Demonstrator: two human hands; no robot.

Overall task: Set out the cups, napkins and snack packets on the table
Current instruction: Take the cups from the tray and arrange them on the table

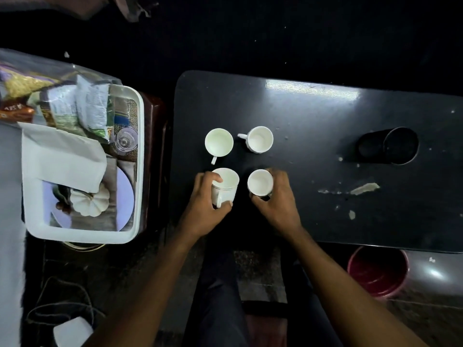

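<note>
At the near edge of the black table [325, 126], your left hand [205, 209] was clasped around one white cup [226, 186], fingers at its handle, while your right hand [278, 201] wrapped another [260, 182], hiding its handle and base. Two more cups [219, 142] stood just beyond. Napkins [62, 156] and snack packets [82, 106] lay in the white tray [82, 236] at left, their print unreadable.
</note>
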